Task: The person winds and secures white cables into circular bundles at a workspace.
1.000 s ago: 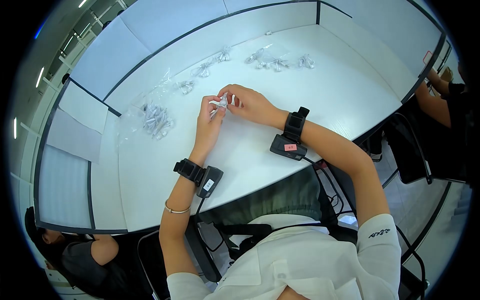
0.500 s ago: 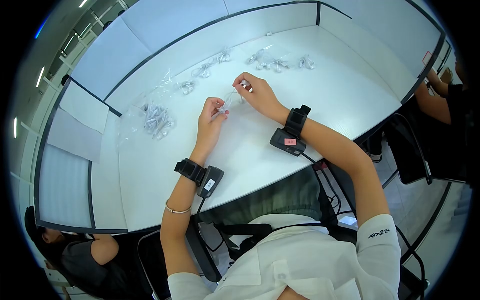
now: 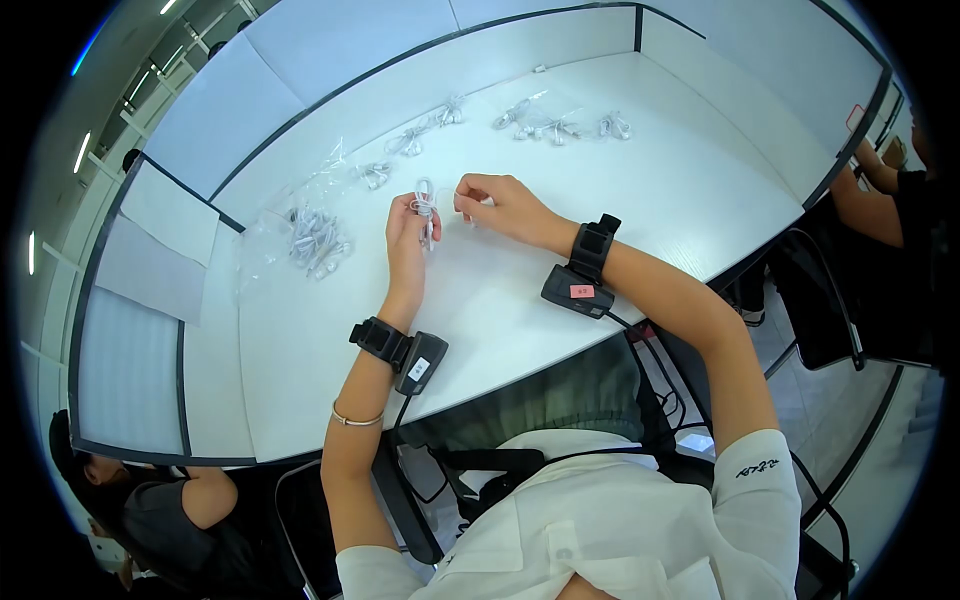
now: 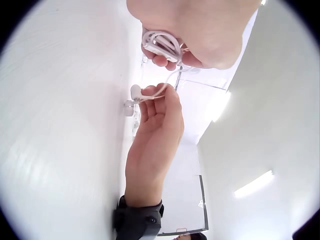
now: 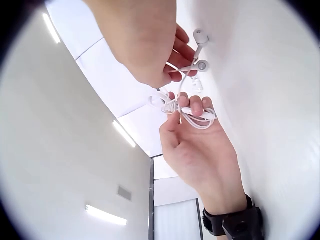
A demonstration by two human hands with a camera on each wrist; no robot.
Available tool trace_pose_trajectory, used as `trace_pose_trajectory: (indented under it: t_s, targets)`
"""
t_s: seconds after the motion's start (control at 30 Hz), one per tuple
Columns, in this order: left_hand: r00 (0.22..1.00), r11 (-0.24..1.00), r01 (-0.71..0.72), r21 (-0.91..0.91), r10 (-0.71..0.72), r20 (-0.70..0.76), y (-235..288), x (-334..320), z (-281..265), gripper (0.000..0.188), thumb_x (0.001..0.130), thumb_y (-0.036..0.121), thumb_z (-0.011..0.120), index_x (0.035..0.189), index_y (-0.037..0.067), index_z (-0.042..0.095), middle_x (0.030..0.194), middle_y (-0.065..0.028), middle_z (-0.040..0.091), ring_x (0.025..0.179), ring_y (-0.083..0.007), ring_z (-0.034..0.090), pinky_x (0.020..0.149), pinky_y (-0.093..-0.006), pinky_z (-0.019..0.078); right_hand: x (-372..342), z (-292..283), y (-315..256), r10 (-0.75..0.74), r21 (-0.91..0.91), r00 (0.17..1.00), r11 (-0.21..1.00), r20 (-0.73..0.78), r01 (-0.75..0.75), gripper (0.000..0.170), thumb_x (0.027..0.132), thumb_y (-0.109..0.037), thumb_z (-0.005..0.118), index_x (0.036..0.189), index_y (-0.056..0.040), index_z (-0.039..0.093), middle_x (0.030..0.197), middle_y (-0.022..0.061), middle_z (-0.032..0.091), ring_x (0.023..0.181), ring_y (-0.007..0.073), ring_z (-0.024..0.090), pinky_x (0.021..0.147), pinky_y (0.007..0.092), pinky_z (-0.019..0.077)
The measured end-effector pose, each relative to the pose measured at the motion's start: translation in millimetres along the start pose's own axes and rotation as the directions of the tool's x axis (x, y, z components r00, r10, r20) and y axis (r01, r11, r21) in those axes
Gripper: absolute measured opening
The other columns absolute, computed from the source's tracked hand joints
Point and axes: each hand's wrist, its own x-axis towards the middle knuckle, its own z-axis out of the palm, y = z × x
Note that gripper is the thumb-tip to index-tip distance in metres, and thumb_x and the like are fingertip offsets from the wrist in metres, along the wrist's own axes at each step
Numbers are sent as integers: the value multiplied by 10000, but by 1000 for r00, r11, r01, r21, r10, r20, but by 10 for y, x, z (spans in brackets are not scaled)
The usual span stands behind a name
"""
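A bundle of white wired earphones [image 3: 424, 205] is in my left hand [image 3: 405, 240], its coiled cord pinched between thumb and fingers. The coil has cord wound round its middle, and loops stick out at both ends. My right hand [image 3: 502, 208], just to the right, pinches the free cord close to the earbuds. Two white earbuds [image 5: 200, 36] hang from its fingers, over the white table [image 3: 560, 260]. From the right fingers a thin stretch of cord [image 4: 172, 76] runs across to the coil.
A clear plastic bag with a pile of bundled earphones [image 3: 315, 242] lies at the left. Several more bundles [image 3: 405, 140] are spread along the back, some [image 3: 555, 128] on clear plastic. A low partition [image 3: 560, 35] borders the table. Other people sit at both sides.
The hands were together at the bundle, then the right moved away, drawing out cord. Now it is back lower and nearer, and the left hand has turned, showing the coil lengthwise.
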Motion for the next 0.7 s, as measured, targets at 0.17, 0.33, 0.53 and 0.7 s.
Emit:
trace_pose_trajectory:
  t_s: [0.17,0.33,0.53,0.7]
  targets:
    - [999,999,-31,-26,30,-21,2,-2,9,263,785,27,455,1043,-1,495,797,-41,523,677,-103,469,674,-229,379,-18,46,26,65,-69,996,996,63,-61,323,883,-353,471,850,-70,622,655,83,597,537,210,532,565,331,419]
    - [996,994,-86,62,85,28,-62,26,-26,265,809,-2,509,1072,-9,484,850,-48,546,730,-106,512,700,-235,415,-57,-23,-233,187,-199,977,966,98,-165,329,899,-362,451,917,-92,637,532,39,494,477,135,404,486,297,303]
    - [989,964,-151,219,148,28,-120,36,-62,253,833,-16,520,1078,-11,462,895,-83,587,740,-114,548,660,-241,448,-58,-6,-167,47,-208,992,978,121,-21,304,895,-341,463,882,-85,627,518,31,464,468,126,394,472,297,278]
    - [1000,947,6,320,-2,-13,-44,-3,-55,270,833,33,523,1090,21,442,806,-64,588,676,-92,510,598,-219,405,-54,16,-171,20,-12,998,1000,55,-20,246,909,-245,460,844,-45,587,575,34,478,511,105,394,500,270,309]
